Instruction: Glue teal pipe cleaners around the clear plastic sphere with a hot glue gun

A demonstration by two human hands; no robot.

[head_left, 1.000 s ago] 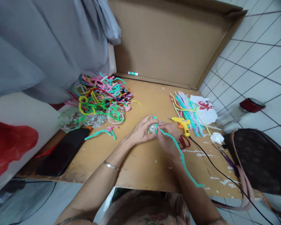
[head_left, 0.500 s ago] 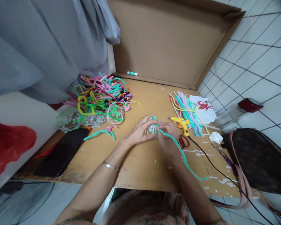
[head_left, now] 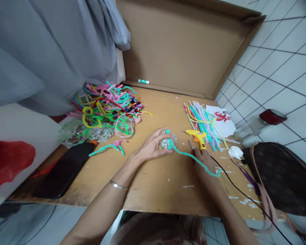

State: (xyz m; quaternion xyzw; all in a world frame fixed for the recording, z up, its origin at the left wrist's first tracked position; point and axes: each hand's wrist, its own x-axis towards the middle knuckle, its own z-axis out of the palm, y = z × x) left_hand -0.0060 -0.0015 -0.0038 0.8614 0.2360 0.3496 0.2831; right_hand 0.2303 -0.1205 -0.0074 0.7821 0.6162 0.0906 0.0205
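Note:
My left hand point(head_left: 155, 144) is wrapped round a small clear plastic ball-like piece point(head_left: 175, 139) in the middle of the table. A turquoise pipe cleaner point(head_left: 188, 154) passes over that piece and trails to the right, its loose end lying across my right wrist. My right hand point(head_left: 204, 162) is closed on a pair of scissors just below the glue gun. Only the metal blades of the scissors point(head_left: 191, 144) show, pointing up and left; their handles are hidden under my fingers. The yellow glue gun point(head_left: 198, 136) lies right beside that hand.
Pipe cleaners point(head_left: 201, 119) lie bundled at the right by a paper with a red drawing point(head_left: 220, 116). A tangled heap point(head_left: 104, 102) and a black phone point(head_left: 63, 172) are at the left. A bottle point(head_left: 255, 126), a crumpled tissue point(head_left: 236, 152) and a brown bag point(head_left: 283, 177) stand right; a black cord point(head_left: 234, 185) crosses there.
My right hand has left the clear plastic piece, moved right and closed on the scissors. The pipe cleaner's free end has shifted up. My left hand stays round the piece.

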